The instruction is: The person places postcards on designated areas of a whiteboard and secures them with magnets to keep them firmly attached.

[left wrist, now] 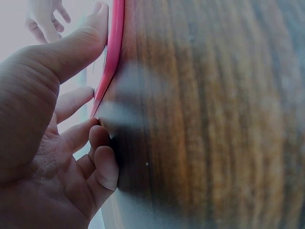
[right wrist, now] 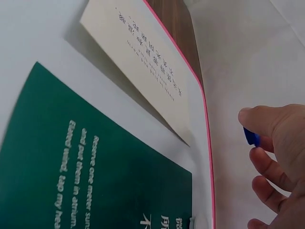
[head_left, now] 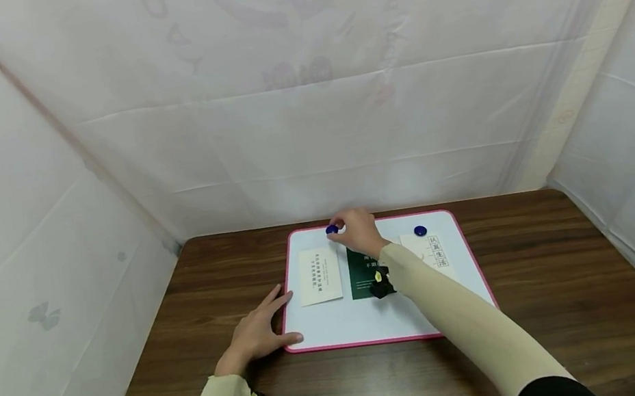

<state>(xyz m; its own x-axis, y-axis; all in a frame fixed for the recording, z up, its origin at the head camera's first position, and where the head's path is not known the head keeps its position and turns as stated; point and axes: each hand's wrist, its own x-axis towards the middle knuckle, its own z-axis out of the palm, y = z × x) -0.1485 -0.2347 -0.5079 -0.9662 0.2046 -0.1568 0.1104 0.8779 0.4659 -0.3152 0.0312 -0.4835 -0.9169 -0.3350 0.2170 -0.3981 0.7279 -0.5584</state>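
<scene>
My right hand pinches a round blue magnet between thumb and fingers, over the far edge of a pink-rimmed whiteboard. Just below it lies a cream card with printed text, its edge a little raised off the board in the right wrist view. In the middle is a green card, partly covered by the right hand and wrist in the head view. My left hand rests at the board's near left corner, fingers spread along the left edge and thumb on the near rim.
A third, pale card lies on the board's right side, partly behind the right forearm, with another blue magnet near its top. The board lies on a brown wooden table. White sheets hang behind and on both sides.
</scene>
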